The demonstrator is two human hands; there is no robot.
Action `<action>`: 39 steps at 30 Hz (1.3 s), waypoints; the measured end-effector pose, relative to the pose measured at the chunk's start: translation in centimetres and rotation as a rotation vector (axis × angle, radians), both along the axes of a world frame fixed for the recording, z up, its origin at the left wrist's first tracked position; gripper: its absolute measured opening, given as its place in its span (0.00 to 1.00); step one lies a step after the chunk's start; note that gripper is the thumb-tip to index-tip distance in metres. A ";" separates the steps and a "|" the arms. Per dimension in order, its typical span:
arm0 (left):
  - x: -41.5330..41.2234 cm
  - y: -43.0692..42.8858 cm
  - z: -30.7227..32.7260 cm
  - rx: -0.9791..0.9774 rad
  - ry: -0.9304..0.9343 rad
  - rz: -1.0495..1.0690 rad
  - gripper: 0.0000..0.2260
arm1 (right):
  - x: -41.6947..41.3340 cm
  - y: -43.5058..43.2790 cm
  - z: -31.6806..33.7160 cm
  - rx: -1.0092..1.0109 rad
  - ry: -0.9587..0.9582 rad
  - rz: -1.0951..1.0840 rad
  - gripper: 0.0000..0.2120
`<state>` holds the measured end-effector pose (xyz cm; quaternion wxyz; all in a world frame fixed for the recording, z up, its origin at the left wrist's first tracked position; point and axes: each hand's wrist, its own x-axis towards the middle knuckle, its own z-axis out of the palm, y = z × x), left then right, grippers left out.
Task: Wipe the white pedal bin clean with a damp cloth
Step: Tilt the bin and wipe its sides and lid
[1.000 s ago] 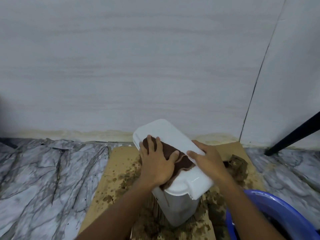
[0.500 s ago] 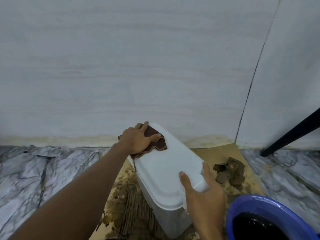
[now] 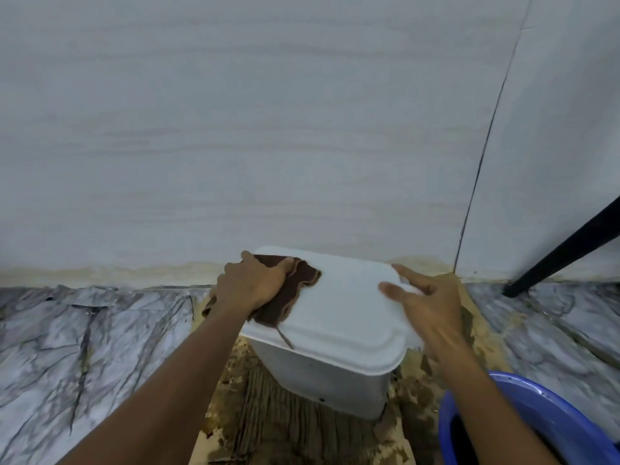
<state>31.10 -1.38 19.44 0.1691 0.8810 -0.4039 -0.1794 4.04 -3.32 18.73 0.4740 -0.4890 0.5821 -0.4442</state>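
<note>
At 5 o'clock, nearest, stands a blue basin, dark inside; at 6 o'clock a wet, stained cardboard lies on the marble floor and carries the white pedal bin, its lid closed; the left hand presses the brown cloth on the lid's 10 o'clock corner, its fingers, it seems, curled around the cloth over the edge; the right hand, blurred, rests with straight, spread fingers on the lid's 3 o'clock edge; behind rises the pale wall; at 3 o'clock leans a black pole.
</note>
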 end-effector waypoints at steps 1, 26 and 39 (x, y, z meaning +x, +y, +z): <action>-0.5 0.6 -0.3 -0.005 -0.022 0.031 0.51 | -0.4 -1.3 0.2 -0.009 0.021 0.042 0.23; -3.0 3.7 -3.5 -0.321 -0.240 0.027 0.40 | 0.9 -2.4 -2.1 -0.261 0.758 0.305 0.32; -2.8 1.2 -7.8 -0.744 -0.652 -0.387 0.29 | 0.5 -7.8 -2.5 -0.464 0.496 0.454 0.34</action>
